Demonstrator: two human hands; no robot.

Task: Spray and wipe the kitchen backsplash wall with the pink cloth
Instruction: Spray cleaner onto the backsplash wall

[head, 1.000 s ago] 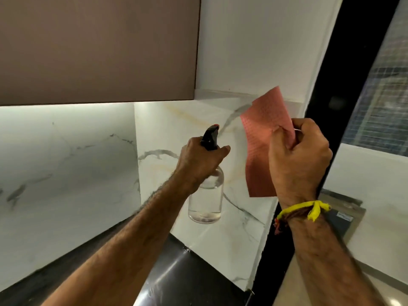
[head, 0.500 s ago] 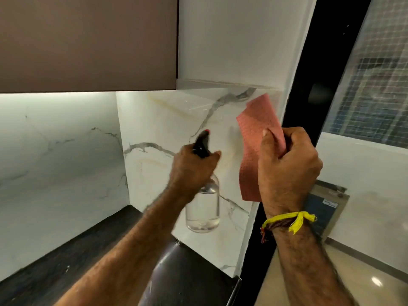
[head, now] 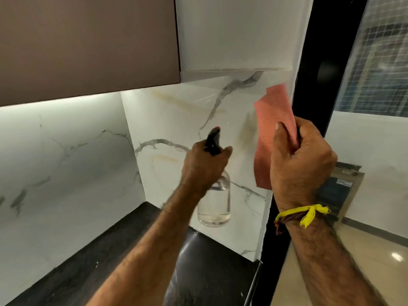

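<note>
The marble backsplash wall (head: pixel 181 120) rises behind the dark counter (head: pixel 92 257) under a brown cabinet (head: pixel 88 40), and to do the spraying well the nozzle should, I judge, aim squarely at the yellowish smear and mist lightly so no runs reach the counter. The left hand (head: pixel 205 166) grips the neck of the clear spray bottle (head: pixel 214 204), fingers curled round its black trigger head and pointed at the wall. The right hand (head: pixel 302 160) pinches the pink cloth (head: pixel 271 129) between curled fingers and thumb, the cloth hanging upright beside the wall's right edge, contact uncertain.
</note>
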